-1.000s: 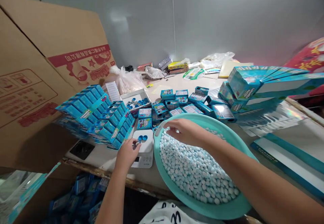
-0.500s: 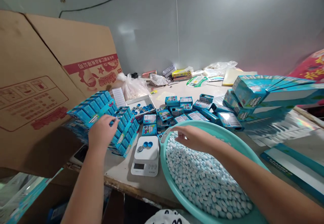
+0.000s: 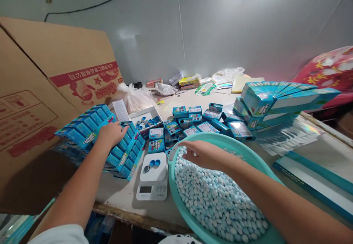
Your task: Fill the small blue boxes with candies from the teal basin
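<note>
My left hand (image 3: pixel 111 133) reaches onto the leaning rows of blue boxes (image 3: pixel 91 130) at the left, its fingers curled over one box top. My right hand (image 3: pixel 202 155) hovers over the teal basin (image 3: pixel 220 135), which is full of small pale blue and white tablets (image 3: pixel 215 200); its fingers are bent and slightly apart, with nothing visible in them. A white scale (image 3: pixel 152 179) stands between the hands with two blue caps and a grey one on its plate.
Loose small blue boxes (image 3: pixel 193 120) lie behind the basin. A fanned stack of flat blue cartons (image 3: pixel 278 100) stands at the right. A large cardboard box (image 3: pixel 35 89) rises at the left. A white tray of caps (image 3: pixel 147 120), bags and clutter sit further back.
My left hand left the scale, where a grey cap now lies, and moved up left onto the rows of blue boxes. My right hand stayed over the basin.
</note>
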Demonstrator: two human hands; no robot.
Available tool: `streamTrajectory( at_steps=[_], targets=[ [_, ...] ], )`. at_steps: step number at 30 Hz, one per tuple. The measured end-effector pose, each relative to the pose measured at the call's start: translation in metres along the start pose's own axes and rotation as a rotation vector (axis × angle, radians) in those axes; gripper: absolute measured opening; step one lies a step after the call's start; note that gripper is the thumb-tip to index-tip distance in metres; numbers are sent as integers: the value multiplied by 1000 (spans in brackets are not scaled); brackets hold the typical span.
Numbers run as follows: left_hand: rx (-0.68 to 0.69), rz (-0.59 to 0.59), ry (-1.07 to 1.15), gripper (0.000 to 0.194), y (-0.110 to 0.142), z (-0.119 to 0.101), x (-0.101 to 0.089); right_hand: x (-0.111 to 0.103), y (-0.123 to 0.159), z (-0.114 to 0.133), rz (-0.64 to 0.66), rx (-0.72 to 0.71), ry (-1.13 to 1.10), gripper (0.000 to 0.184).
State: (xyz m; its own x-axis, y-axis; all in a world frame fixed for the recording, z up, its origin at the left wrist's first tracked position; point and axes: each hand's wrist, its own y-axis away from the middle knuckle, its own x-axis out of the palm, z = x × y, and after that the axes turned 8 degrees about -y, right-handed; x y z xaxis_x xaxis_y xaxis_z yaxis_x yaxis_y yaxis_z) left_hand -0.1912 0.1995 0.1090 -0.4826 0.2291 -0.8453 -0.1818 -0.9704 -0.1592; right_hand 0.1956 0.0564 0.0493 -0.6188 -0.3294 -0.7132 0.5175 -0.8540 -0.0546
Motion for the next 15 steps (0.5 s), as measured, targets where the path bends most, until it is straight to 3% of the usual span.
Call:
streamTrajectory(
  at_steps=[6, 15],
  targets=[
    [-88, 90, 12, 68, 3, 4, -1, 4, 3, -2, 18, 52, -87, 63],
    [-157, 162, 71, 69, -3, 9, -1, 1, 0, -8, -23, 77, -158, 76]
  ],
)
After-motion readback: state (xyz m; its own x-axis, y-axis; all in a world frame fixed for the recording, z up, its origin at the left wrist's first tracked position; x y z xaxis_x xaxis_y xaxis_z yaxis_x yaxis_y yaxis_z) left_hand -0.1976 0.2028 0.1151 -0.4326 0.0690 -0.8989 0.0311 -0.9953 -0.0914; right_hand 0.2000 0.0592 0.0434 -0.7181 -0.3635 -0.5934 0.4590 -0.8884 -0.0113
